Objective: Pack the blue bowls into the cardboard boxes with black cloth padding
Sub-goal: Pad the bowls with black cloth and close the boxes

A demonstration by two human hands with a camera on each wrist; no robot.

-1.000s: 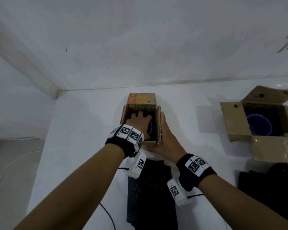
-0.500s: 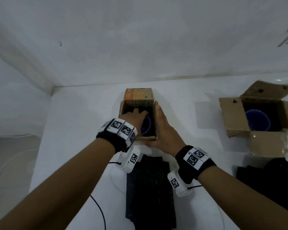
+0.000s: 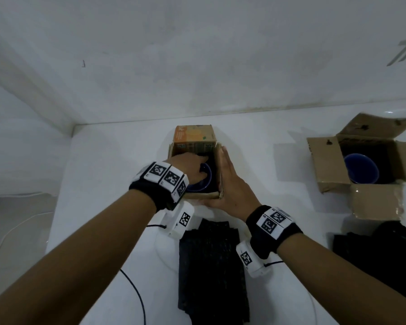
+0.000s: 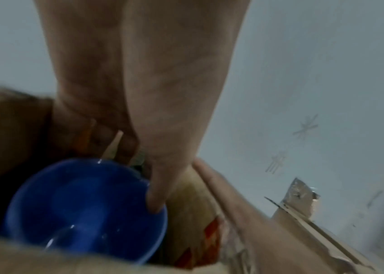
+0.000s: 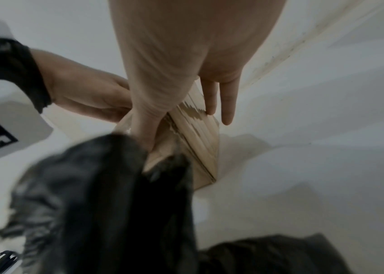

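Note:
A small cardboard box [image 3: 192,139] stands open at the table's middle, with a blue bowl [image 3: 203,182] inside it. My left hand [image 3: 196,166] reaches into the box. In the left wrist view its thumb [image 4: 160,187] lies on the inside of the blue bowl's [image 4: 85,204] rim, while the fingers curl down behind the far rim. My right hand [image 3: 229,179] lies flat with straight fingers against the box's right wall, and its thumb runs along the front edge [image 5: 146,133]. A stack of black cloth [image 3: 211,266] lies just in front of the box.
A larger open cardboard box [image 3: 326,165] with black lining and a second blue bowl [image 3: 361,168] stands at the right. More black cloth [image 3: 380,249] lies in front of it. A thin black cable [image 3: 136,294] trails under my left arm. The white wall runs close behind the table.
My left hand has drawn back a little toward the box's left side, so more of the blue bowl shows. The right hand stays flat against the box wall.

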